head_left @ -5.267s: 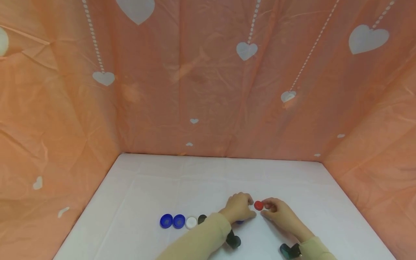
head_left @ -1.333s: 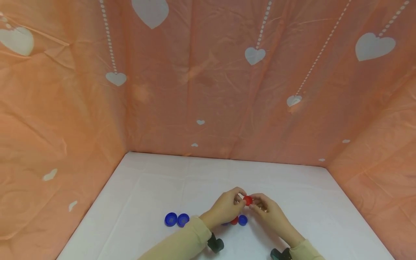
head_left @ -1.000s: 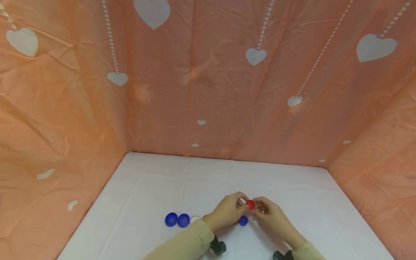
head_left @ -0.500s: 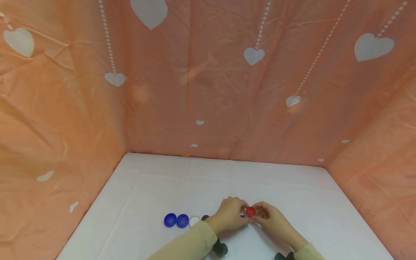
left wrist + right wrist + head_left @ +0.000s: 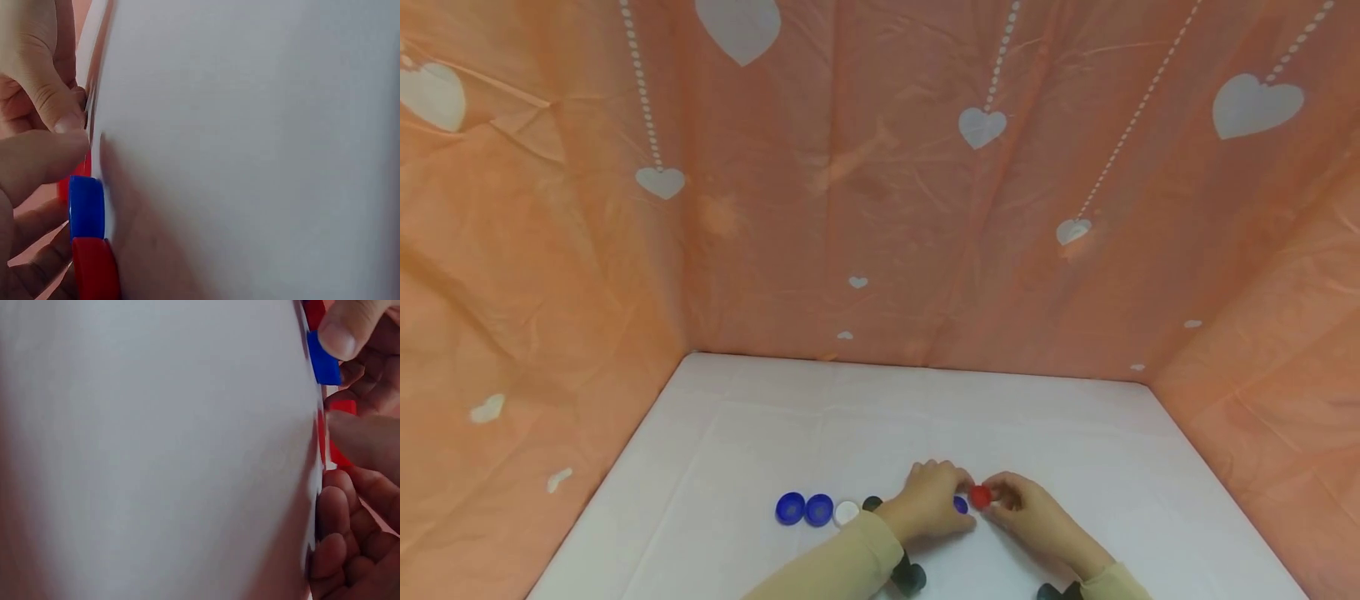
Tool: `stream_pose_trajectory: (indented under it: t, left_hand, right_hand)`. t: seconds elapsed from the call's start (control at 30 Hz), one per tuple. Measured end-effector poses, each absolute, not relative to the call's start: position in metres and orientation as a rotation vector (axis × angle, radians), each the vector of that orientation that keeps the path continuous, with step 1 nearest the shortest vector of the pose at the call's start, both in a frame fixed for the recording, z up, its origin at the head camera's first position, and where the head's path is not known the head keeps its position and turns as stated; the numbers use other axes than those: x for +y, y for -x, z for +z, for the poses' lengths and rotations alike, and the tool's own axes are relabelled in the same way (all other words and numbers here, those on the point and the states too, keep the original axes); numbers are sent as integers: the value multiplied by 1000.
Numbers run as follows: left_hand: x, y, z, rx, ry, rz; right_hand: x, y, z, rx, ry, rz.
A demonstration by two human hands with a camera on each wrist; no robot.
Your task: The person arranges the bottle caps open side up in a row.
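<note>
A row of coloured bottle caps lies on the white table (image 5: 760, 442). My right hand (image 5: 1037, 512) pinches a red bottle cap (image 5: 981, 497) at the row's right end; its thumb covers part of the cap (image 5: 342, 450) in the right wrist view. Left of it, my left hand (image 5: 928, 498) reaches over the row, fingers spread around a blue bottle cap (image 5: 960, 505). Thumb and fingertips stand apart, gripping nothing visibly. Another red bottle cap (image 5: 95, 269) sits beside the blue one in the left wrist view; in the head view the left hand hides it.
Further left in the row are two larger blue caps (image 5: 805, 509), a white cap (image 5: 846, 513) and a black cap (image 5: 872, 503). The left forearm crosses over the row. Orange cloth walls (image 5: 910, 208) with pale hearts border the table at the back and sides.
The red bottle cap, earlier held between both hands above the row, has come down toward me to the row's right end. The left fingers have parted from it; the right hand keeps its pinch.
</note>
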State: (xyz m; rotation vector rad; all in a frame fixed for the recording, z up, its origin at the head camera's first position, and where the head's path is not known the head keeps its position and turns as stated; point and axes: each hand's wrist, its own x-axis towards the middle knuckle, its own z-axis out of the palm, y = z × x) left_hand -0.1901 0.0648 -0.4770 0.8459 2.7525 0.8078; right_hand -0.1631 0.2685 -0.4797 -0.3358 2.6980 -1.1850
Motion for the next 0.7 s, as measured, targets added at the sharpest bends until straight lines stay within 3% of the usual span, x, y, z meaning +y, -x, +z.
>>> stream_pose_trajectory:
  t: [0.7]
  left_hand:
    - [64, 188, -481, 2827, -834, 761]
  right_hand:
    - [271, 168, -488, 2605, 321, -1199]
